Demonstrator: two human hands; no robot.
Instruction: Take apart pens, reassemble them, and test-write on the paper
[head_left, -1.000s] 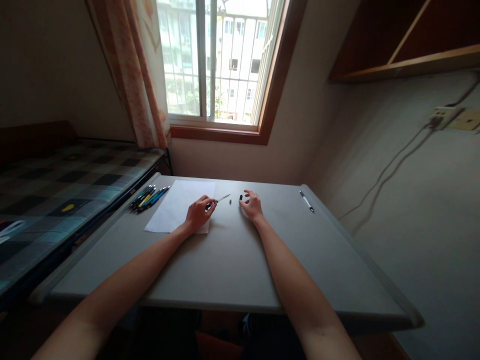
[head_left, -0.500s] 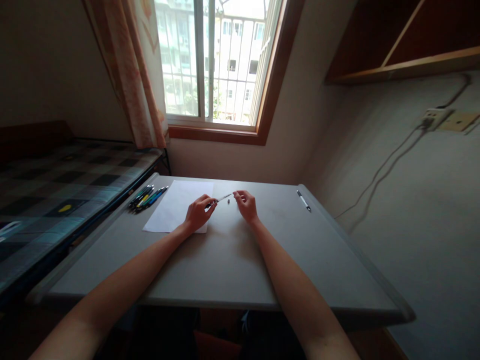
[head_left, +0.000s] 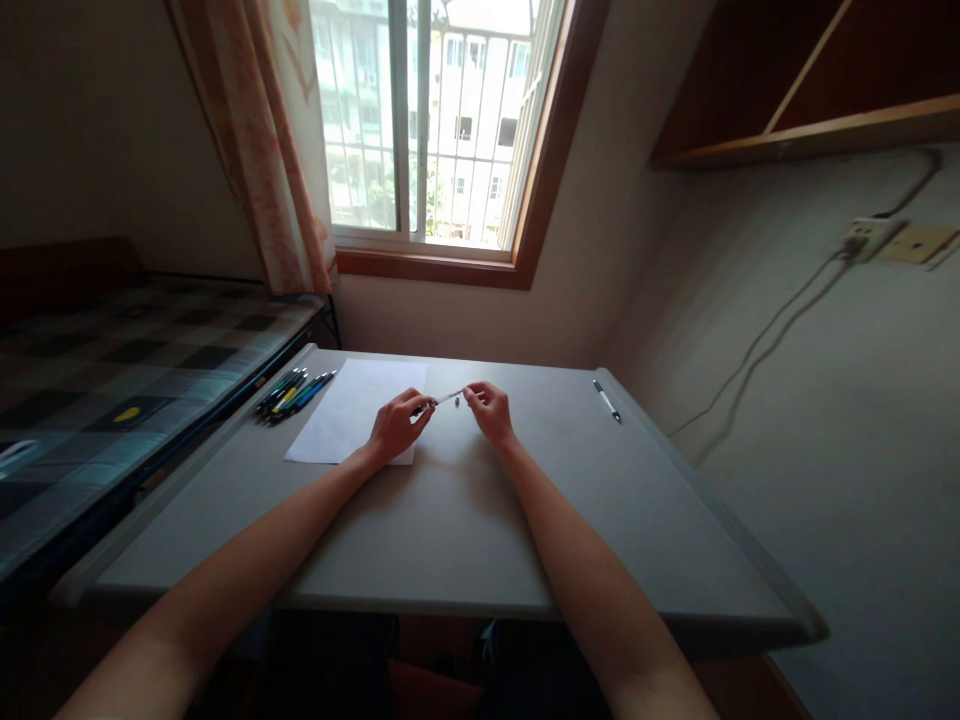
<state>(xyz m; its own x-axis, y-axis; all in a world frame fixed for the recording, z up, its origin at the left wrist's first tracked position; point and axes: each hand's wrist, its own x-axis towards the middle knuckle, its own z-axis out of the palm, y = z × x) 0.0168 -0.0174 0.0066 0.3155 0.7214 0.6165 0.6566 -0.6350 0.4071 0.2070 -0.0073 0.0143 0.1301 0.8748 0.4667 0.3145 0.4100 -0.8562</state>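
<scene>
Between the left hand (head_left: 395, 422) gripping a pen (head_left: 446, 398) and the right hand (head_left: 491, 411) pinching its tip, a nudge could roll the small part (head_left: 457, 402) away.

No legible text, label, brand or number, a yellow mark (head_left: 129, 413) on the checked mattress (head_left: 176, 358) too blurred to read, the held pen (head_left: 445, 399) and clustered pens (head_left: 291, 397) too small to show any lettering

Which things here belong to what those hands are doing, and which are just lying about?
Apparently in use:
pen piece, held in the left grip
small loose bit, near the right grip

Apparently just lying about:
pen pile
white paper
lone pen at right
</scene>
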